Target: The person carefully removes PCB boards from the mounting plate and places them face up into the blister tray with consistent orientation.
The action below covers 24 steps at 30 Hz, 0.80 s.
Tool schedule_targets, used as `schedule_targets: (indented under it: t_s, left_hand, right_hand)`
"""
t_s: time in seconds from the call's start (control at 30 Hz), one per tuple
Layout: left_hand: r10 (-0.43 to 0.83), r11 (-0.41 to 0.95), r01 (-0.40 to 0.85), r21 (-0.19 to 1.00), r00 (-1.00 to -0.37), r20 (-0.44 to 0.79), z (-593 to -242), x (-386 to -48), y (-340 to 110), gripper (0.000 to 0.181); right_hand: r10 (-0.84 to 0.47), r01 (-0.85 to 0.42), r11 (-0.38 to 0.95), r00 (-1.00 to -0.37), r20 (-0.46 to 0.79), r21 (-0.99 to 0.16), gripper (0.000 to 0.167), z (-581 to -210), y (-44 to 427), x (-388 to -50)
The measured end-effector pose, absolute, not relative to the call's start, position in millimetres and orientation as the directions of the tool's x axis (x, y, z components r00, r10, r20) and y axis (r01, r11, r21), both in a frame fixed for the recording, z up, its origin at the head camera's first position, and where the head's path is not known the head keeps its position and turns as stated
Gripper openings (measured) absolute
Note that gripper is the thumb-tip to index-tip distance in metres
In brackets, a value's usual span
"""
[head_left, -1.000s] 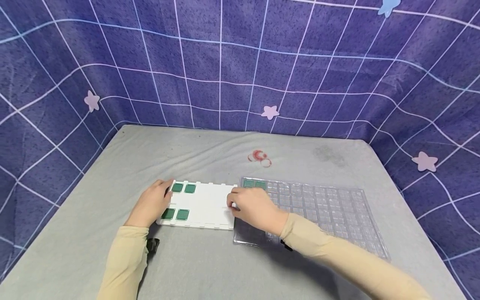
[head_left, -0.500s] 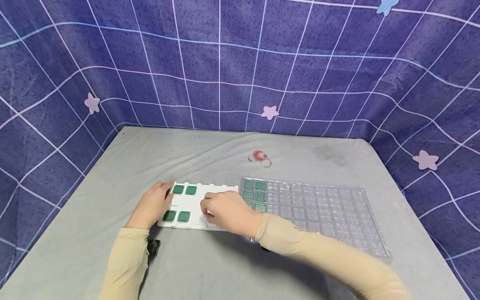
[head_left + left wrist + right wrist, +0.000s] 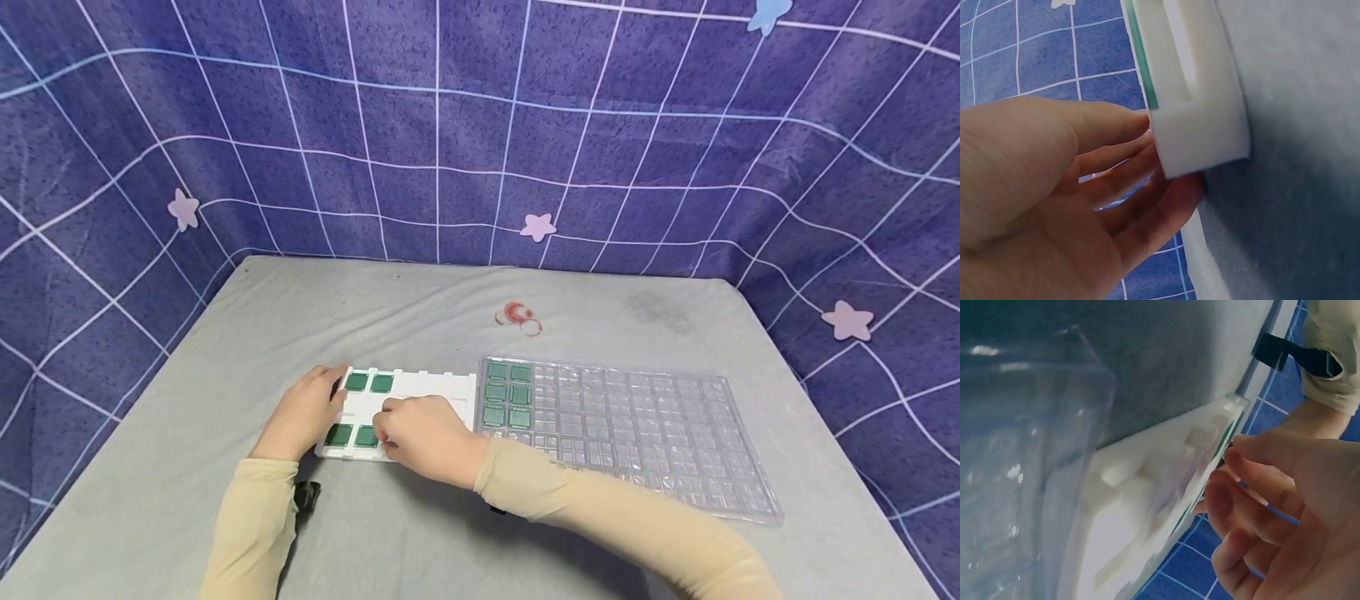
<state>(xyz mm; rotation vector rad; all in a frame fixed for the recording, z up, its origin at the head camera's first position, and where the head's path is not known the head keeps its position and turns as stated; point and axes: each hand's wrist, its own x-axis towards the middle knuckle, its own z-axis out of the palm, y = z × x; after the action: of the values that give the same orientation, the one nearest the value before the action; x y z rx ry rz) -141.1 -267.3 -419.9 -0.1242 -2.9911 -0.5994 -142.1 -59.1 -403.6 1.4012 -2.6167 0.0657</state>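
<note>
A white slotted tray (image 3: 431, 383) lies on the table with several small green circuit boards, two of them in its back row (image 3: 356, 382). My left hand (image 3: 300, 414) grips the tray's left end; in the left wrist view the thumb meets its upper edge and the fingers reach the end below. Over the tray's front half is my right hand (image 3: 427, 437), fingers bent, tips at the second front-row circuit board (image 3: 365, 436). In the right wrist view its thumb and index finger (image 3: 1221, 495) come close together by the tray's green strip; whether they pinch a board is unclear.
A clear plastic tray (image 3: 637, 410) of many pockets lies right of the white one, with green boards (image 3: 519, 394) in its left columns. The right sleeve (image 3: 585, 492) covers its front left. Behind the grey-covered table (image 3: 390, 292) hangs a blue grid curtain (image 3: 480, 117).
My right hand has moved left, from between the two trays to the white tray's front-row boards. More green boards in the clear tray are uncovered. My left hand stays at the tray's end.
</note>
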Motion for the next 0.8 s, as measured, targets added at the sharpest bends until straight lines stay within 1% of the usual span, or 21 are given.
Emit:
schedule_targets:
  t_s: [0.33,0.8]
  left_hand:
    - [0.065,0.923,0.096,0.372,-0.993,0.095,-419.7,-141.0,-266.7,0.042]
    - [0.049,0.923,0.077,0.378,-0.995,0.083,-420.8,-141.1,-266.7,0.043]
  right_hand:
    - [-0.815,-0.823,0.566,-0.548,0.189,0.051,0.015,-410.2,-67.4,-140.6]
    - [-0.822,-0.83,0.556,-0.545,0.164,0.03,0.026,-408.6,-74.6,-140.1]
